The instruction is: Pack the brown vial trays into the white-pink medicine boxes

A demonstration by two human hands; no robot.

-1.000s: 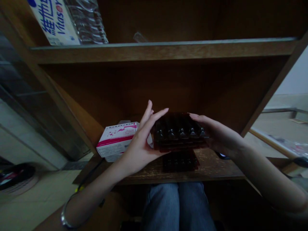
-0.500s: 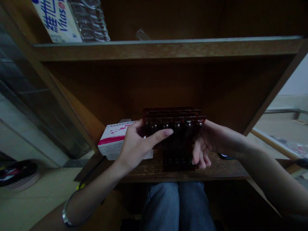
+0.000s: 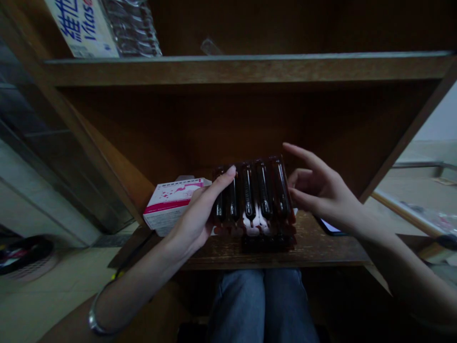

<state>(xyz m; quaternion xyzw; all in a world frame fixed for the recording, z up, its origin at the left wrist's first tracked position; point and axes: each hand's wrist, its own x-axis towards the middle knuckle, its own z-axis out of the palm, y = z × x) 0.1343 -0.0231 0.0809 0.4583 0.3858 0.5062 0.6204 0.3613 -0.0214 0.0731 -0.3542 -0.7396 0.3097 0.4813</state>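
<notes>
Left hand [image 3: 193,214] is gripping ampoule tray [image 3: 253,195] by its left end, above second tray [image 3: 269,244] on shelf [image 3: 328,250]; right hand [image 3: 317,186] is hovering open, fingers apart, just right; pink box [image 3: 171,202] is sitting left.

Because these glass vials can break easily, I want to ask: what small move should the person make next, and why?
Probably the right hand should take the right edge of the tray of dark glass vials. Only the left hand touches that tray now, the right hand is open beside it, and the tray sits above another tray.

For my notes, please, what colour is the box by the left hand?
The box: white and pink, head view.
</notes>
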